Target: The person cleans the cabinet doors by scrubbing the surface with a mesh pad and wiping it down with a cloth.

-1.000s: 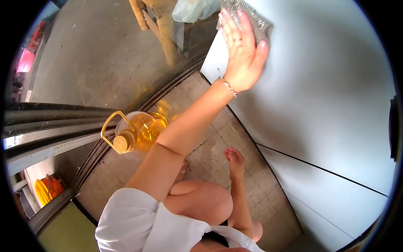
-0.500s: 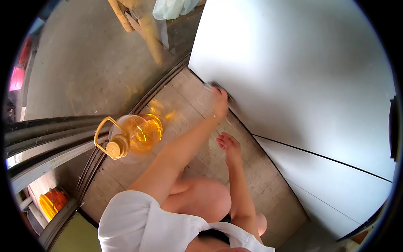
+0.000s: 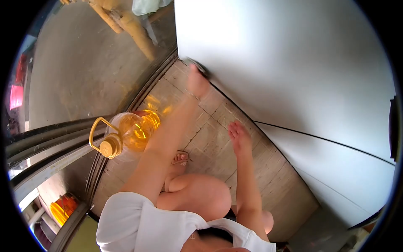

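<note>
My left hand reaches far forward, low over the floor at the foot of the large white panel. Its fingers are closed on a dark, flat-looking object, smeared by motion, so its kind does not show. That object is right beside the panel's lower edge. Nearer to me, my right hand hovers over the tiles with fingers loosely apart and nothing in them. A big clear bottle of yellow oil, with a gold cap and handle, stands left of my left forearm.
Dark sliding-door tracks border the tiled floor on the left, beside a glass pane. Beyond the glass are wooden legs and a pale plastic bag. My sandalled foot rests under the left arm.
My left hand has moved forward and left along the panel's base with the dark object. My right hand has lifted slightly to the right. The view has shifted; my foot now shows.
</note>
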A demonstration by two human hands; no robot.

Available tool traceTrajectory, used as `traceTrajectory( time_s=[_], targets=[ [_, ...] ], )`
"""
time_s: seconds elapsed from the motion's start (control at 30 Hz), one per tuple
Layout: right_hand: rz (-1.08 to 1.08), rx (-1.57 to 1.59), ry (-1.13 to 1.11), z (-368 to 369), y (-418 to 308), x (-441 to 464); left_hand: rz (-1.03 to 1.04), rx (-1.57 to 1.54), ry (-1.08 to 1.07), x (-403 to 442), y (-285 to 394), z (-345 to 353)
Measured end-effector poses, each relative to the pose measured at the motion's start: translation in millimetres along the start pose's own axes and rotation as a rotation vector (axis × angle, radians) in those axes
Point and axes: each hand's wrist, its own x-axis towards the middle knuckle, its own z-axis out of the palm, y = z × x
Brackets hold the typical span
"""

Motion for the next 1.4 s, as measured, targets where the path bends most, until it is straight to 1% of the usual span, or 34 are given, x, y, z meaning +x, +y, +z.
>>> traceTrajectory(
  time_s=[0.03,0.13,0.17,0.23,0.27,0.33,0.43,0.5,0.53,0.57,0.63,0.67,0.7,0.77,0.8,0.83,0.93,0.97,1.0,1.07,1.1,1.13,1.2,1.27,1.37,1.4],
  targets=[
    [-0.008,0.008,-0.02,8,-1,4,0.055,0.072,-0.029,9,14,-4],
    [-0.03,0.072,-0.176,27,-6,3,0.006,0.293,0.063,21,-19,-35],
    [-0.018,0.074,-0.154,28,-4,0,0.098,0.636,0.135,-12,-45,-13],
    [0.002,0.07,-0.108,24,-4,-4,-0.465,0.817,0.502,-54,-87,24],
    [-0.039,0.132,-0.034,12,2,-2,-0.089,1.269,0.206,-63,-138,-22],
    [-0.113,0.249,0.124,-30,17,-3,-0.059,1.554,0.015,-85,-164,-21],
    [-0.01,0.143,0.263,-69,0,-28,0.011,1.951,-0.317,-107,-189,-13],
    [0.004,0.145,0.36,-91,-3,-36,-0.029,1.991,-0.204,-104,-137,19],
    [0.007,0.152,0.401,-96,-4,-35,-0.024,2.022,-0.206,-86,-120,16],
    [0.0,0.167,0.383,-96,-4,-34,-0.025,2.057,-0.208,-71,-103,12],
    [-0.009,0.195,0.35,-95,-3,-32,0.026,1.858,-0.126,-70,-58,35],
    [-0.009,0.194,0.297,-90,1,-29,0.162,1.615,-0.289,-52,-69,10],
    [-0.01,0.192,0.242,-81,6,-26,0.285,1.361,-0.441,-24,-88,-39],
    [0.009,0.17,0.149,-58,11,-19,0.288,1.713,-0.711,-24,-89,-31],
    [0.031,0.151,0.116,-45,11,-17,0.136,2.332,-0.807,-58,-79,27],
    [0.052,0.135,0.088,-35,9,-14,-0.07,2.95,-0.861,-82,-75,66],
    [-0.015,0.131,-0.041,-22,-4,-7,0.051,2.547,-1.031,-107,-87,81],
    [-0.041,0.126,-0.052,-17,-11,-6,-0.04,2.18,-0.829,-101,-93,61],
    [-0.069,0.121,-0.063,-13,-20,-5,-0.08,1.783,-0.672,-94,-99,42],
    [-0.095,0.15,-0.084,-12,-30,4,-0.375,1.029,-0.514,-98,-85,42],
    [-0.09,0.186,-0.094,-16,-29,11,-0.352,1.092,-0.583,-83,-85,21],
    [-0.085,0.223,-0.106,-17,-29,18,-0.327,1.156,-0.652,-55,-93,-20],
    [-0.075,0.222,-0.065,-12,-28,28,-0.492,1.236,-0.517,-43,-95,-29],
    [-0.059,0.248,-0.022,-9,-23,41,-0.848,1.23,-0.103,-55,-91,3],
    [0.005,0.333,0.059,-10,-12,68,-0.784,1.047,0.059,-63,-93,9],
    [0.04,0.363,0.093,-14,-10,80,-0.725,1.068,0.041,-65,-95,14]
  ],
)
